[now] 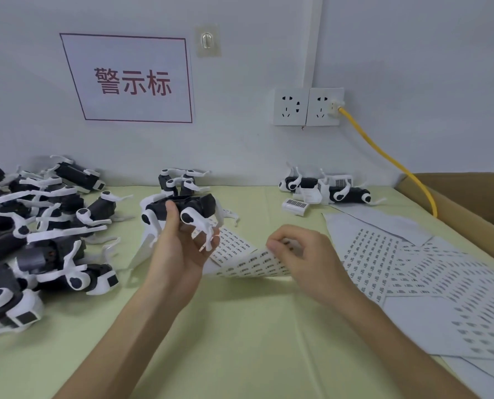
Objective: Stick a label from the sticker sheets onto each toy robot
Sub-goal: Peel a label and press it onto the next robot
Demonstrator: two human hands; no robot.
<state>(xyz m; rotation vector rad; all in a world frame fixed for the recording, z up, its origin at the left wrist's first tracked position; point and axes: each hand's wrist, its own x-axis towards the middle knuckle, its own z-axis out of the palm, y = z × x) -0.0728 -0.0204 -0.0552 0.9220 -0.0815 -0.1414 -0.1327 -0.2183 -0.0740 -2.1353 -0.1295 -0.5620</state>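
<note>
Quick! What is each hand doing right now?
The left hand is closed, holding a toy robot.
The right hand is closed, pinching the lifted edge of a sticker sheet.

White wall (pixel 413 67) facing me, red-bordered sign (pixel 130 79), adhesive hook (pixel 207 41), twin sockets (pixel 307 106), yellow cable (pixel 384 156) plugged in, pale green table (pixel 240 341), cardboard box (pixel 470 203) at its right edge.

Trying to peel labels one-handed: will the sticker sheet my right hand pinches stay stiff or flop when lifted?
Probably floppy: the sticker sheet bends upward where the right hand pinches its edge. Thin paper, likely light, so it may slide.
</note>
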